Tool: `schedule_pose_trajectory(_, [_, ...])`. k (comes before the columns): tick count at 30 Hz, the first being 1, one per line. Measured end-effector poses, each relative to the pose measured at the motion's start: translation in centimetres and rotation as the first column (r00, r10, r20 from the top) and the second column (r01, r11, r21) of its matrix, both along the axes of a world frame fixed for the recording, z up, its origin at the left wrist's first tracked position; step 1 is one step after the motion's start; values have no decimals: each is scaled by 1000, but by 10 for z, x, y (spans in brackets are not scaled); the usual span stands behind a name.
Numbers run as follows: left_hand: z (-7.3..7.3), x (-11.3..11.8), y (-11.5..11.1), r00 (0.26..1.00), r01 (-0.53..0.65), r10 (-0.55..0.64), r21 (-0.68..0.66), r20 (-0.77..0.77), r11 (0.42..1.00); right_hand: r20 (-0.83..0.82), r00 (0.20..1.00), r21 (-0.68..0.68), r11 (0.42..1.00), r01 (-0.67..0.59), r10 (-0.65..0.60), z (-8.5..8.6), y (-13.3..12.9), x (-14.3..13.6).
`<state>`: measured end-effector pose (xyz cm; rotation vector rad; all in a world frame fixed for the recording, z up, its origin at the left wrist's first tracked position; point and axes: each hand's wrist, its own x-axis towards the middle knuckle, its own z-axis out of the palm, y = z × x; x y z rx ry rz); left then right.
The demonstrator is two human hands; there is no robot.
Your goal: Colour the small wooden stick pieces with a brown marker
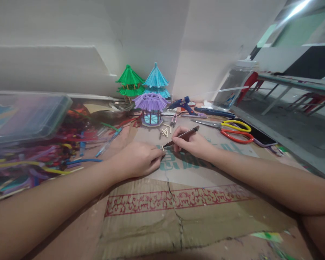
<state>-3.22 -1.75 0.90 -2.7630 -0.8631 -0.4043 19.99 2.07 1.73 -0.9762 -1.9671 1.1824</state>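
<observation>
My left hand (144, 159) is closed, pinching a short pale stick (163, 147) at its fingertips. My right hand (188, 142) grips a dark brown pen (189, 133), whose tip points at that stick; whether they touch I cannot tell. Just beyond my hands, several short sticks (165, 132) lie in a loose pile on a pale sheet (206, 173) with blue-green lettering. Behind the pile stands a small model pavilion with a purple fuzzy roof (152, 102). Two more models rise behind it, one with a green roof (129, 76), the other with a blue roof (156, 76).
Scissors (234, 130) with yellow and red handles and a phone (256, 133) lie to the right. A blue glue gun (182, 104) and clear jar (229, 88) stand behind. Left are pipe cleaners (51, 168) and a plastic box (29, 115). Patterned cardboard (141, 231) lies in front.
</observation>
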Motion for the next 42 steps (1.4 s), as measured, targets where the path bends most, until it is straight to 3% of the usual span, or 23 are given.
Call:
schedule_pose_trajectory(4, [1,0,-1,1000,-2,2,9,-2,1000,6,1000,31,999,23,-23,0,1,0])
schedule_pose_trajectory(21, [0,0,-1,1000,-11,11,-12,1,1000,-52,998,-59,998,-31,28,0,-1,0])
schedule_pose_trajectory(42, [-1,0,-1,999,27,-29,63,24,998,-20,1000,27,999,24,-23,-2,1,-1])
